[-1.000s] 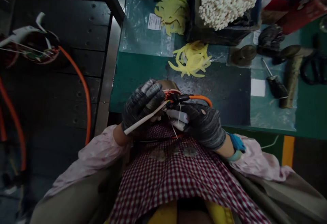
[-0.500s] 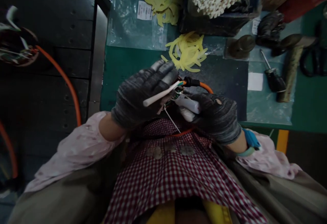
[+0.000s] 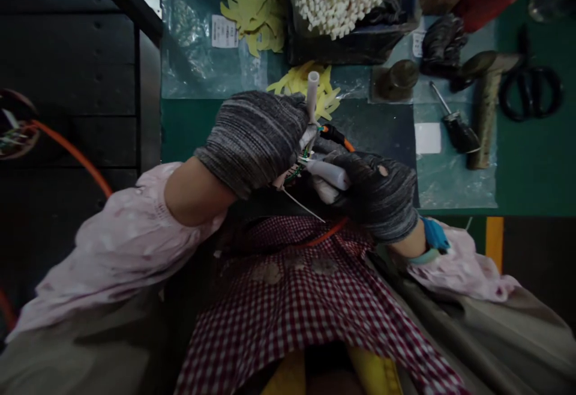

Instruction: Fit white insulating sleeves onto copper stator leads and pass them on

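My left hand (image 3: 254,143), in a grey knit glove, is shut around a white plastic tube (image 3: 312,92) that stands upright past its fingers. My right hand (image 3: 371,194), in a fingerless glove with a blue wristband, grips a thicker white sleeve (image 3: 326,174). Between the hands sits a small green circuit board (image 3: 299,170) with fine coloured wires, partly hidden by my fingers. A black connector on an orange cable (image 3: 333,135) leads away behind my right hand. A thin white wire (image 3: 303,206) hangs below them.
Yellow strips lie on a plastic bag (image 3: 207,41) and the green bench top (image 3: 189,131). A dark bin of white tubes (image 3: 346,50) stands behind them. Scissors (image 3: 528,92), a screwdriver (image 3: 456,131) and a mallet (image 3: 486,107) lie at right. Orange cable (image 3: 72,149) runs at left.
The white tube has swung from pointing left to pointing up, and my left hand has moved over the wires. The bench has shifted left and up in view.
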`<state>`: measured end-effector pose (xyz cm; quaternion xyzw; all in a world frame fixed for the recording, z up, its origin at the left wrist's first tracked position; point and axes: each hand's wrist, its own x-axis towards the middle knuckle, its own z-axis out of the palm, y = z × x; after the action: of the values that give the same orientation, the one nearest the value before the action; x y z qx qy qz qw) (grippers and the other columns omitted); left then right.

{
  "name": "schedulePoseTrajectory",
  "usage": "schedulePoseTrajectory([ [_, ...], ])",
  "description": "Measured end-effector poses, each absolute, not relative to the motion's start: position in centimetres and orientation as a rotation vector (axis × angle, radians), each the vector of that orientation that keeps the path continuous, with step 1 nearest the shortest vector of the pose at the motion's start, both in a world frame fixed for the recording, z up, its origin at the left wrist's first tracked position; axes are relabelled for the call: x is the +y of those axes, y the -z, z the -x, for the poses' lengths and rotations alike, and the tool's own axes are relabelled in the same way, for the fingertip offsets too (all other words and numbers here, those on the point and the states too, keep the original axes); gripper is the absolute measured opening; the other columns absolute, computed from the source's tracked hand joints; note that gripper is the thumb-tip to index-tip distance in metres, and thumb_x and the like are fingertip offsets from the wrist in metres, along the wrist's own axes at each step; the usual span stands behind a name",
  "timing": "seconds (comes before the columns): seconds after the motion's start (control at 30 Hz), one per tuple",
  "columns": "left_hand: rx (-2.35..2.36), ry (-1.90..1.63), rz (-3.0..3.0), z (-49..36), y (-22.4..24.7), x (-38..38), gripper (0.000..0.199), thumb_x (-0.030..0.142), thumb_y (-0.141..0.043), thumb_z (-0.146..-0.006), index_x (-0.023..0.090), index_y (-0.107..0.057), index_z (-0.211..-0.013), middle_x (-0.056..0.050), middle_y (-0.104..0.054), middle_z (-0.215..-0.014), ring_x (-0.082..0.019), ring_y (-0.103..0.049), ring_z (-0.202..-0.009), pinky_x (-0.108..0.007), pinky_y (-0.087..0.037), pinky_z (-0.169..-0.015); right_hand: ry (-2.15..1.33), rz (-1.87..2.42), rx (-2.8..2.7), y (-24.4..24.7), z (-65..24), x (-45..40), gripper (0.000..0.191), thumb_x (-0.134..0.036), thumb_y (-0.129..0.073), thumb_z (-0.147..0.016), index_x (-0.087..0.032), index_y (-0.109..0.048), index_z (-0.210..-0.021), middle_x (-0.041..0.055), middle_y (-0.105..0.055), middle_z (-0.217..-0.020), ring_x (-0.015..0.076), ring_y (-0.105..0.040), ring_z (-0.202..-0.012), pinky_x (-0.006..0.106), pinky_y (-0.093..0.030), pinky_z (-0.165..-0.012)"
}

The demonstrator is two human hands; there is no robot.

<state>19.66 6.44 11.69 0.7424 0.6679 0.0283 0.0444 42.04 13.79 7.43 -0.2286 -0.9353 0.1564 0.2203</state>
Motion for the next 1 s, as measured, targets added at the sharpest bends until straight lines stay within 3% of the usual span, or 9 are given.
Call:
schedulePoseTrajectory([
  [0.1,1.968,0.124,-2.254,-19.5,-13.1,7.7,0.045,0.032,-0.037,-0.114,0.006,-0.073,-0.119,-0.017,-0.076,-0.112,-0.044,-0.077,-0.121,-0.067,-0.065,-0.101,-0.487,0.727,-2.606,-7.3,-41.5,14.1,0.041,-0.058,-0.065,-0.107,-0.026,-0.085,-0.124,0.0099,-0.084,-0.099,0.0271,-0.081,-0.093,0.036,-0.063,-0.083],
  [0.33,1.929,-0.011,-2.354,-18.6,-12.8,8.7,0.047,0.040,-0.042,-0.114,0.008,-0.077,-0.111,-0.014,-0.077,-0.098,-0.037,-0.080,-0.104,-0.058,-0.068,-0.093,-0.585,0.841,-2.674,-7.9,-40.5,14.2,0.042,-0.059,-0.062,-0.107,-0.025,-0.084,-0.121,0.0125,-0.084,-0.105,0.0289,-0.080,-0.095,0.039,-0.065,-0.084],
  [0.53,2.029,0.119,-2.168,-19.5,-13.6,9.1,0.045,0.036,-0.045,-0.115,0.006,-0.078,-0.122,-0.019,-0.081,-0.110,-0.040,-0.081,-0.111,-0.063,-0.066,-0.099,-0.641,0.931,-2.446,-6.9,-42.0,13.9,0.042,-0.058,-0.071,-0.100,-0.023,-0.088,-0.115,0.0135,-0.086,-0.102,0.0317,-0.083,-0.091,0.044,-0.067,-0.081],
  [0.67,2.050,0.141,-2.185,-19.6,-13.3,8.6,0.052,0.038,-0.038,-0.119,0.006,-0.077,-0.129,-0.021,-0.082,-0.119,-0.040,-0.081,-0.112,-0.060,-0.068,-0.096,-0.914,1.084,-2.185,-6.9,-44.4,15.0,0.033,-0.050,-0.073,-0.101,-0.023,-0.087,-0.114,0.0094,-0.089,-0.105,0.0291,-0.084,-0.095,0.045,-0.068,-0.086],
  [0.73,2.084,0.081,-2.147,-19.7,-13.0,7.8,0.048,0.036,-0.038,-0.118,0.012,-0.077,-0.133,-0.018,-0.082,-0.125,-0.039,-0.081,-0.117,-0.058,-0.067,-0.101,-1.006,1.130,-2.033,-6.8,-45.0,16.7,0.029,-0.046,-0.070,-0.105,-0.024,-0.086,-0.114,0.0083,-0.089,-0.109,0.0281,-0.084,-0.103,0.047,-0.067,-0.097],
  [0.83,2.144,-0.099,-2.065,-20.3,-12.6,5.6,0.046,0.038,-0.046,-0.116,0.017,-0.069,-0.150,-0.017,-0.073,-0.152,-0.039,-0.069,-0.146,-0.056,-0.061,-0.117,-0.960,1.120,-1.923,-6.0,-44.6,20.6,0.029,-0.039,-0.065,-0.110,-0.021,-0.082,-0.125,0.0114,-0.087,-0.124,0.0264,-0.081,-0.116,0.048,-0.063,-0.109],
  [0.93,2.253,-0.115,-1.998,-21.2,-11.8,3.2,0.075,0.051,-0.064,-0.109,0.015,-0.046,-0.172,-0.022,-0.048,-0.178,-0.051,-0.043,-0.166,-0.066,-0.054,-0.124,-0.870,1.061,-1.937,-4.3,-42.9,25.1,0.039,-0.026,-0.056,-0.112,-0.015,-0.069,-0.147,0.0162,-0.075,-0.153,0.0222,-0.072,-0.138,0.045,-0.055,-0.123],
  [1.0,2.318,-0.128,-1.974,-21.5,-10.9,1.9,0.090,0.050,-0.074,-0.103,0.016,-0.035,-0.177,-0.024,-0.041,-0.182,-0.054,-0.040,-0.167,-0.070,-0.052,-0.125,-0.831,1.054,-2.018,-3.0,-41.7,27.5,0.049,-0.020,-0.048,-0.113,-0.010,-0.054,-0.161,0.0196,-0.058,-0.172,0.0187,-0.056,-0.157,0.043,-0.041,-0.136],
])
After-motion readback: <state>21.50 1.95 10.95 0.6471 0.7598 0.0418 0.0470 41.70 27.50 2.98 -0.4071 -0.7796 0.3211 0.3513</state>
